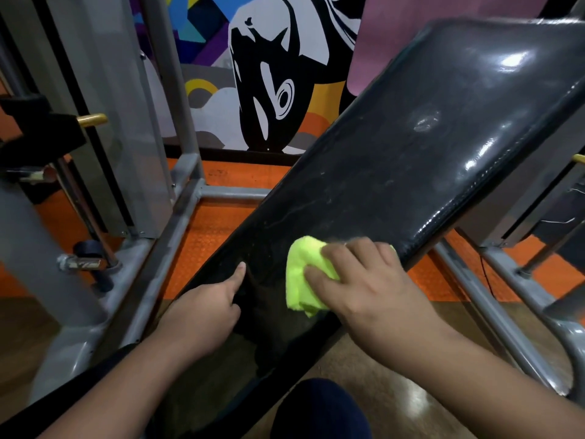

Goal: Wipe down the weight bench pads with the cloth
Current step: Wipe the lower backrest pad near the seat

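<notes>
- Black bench pad (411, 147), glossy and scuffed, running on a diagonal from near lower left up to far upper right, tilted upward toward the far end.
- Right hand (364, 283) pressing a bunched yellow-green cloth (300, 274) onto the near part of the pad, close to its right-hand edge; fingers curled over the wad, thumb across its front, so gripping as well as pressing.
- Left hand (205, 308) resting on the pad near its left-hand edge, holding nothing; index finger stretched out with its tip on the surface, remaining fingers folded under.
- Cloth lying between the two hands, touching the right one only, apart from the left fingertip.
- Most of the pad's length lying beyond and up-right of the cloth, along the long axis; dull smears and a pale scuff visible further up, judged not yet wiped.
- Right hand nearer to that unwiped stretch and already carrying the cloth; likely stroke directed up-right along the pad, away from the body.
- Grey steel frame (177, 217) and orange floor (218, 229) showing below and beside the pad.
</notes>
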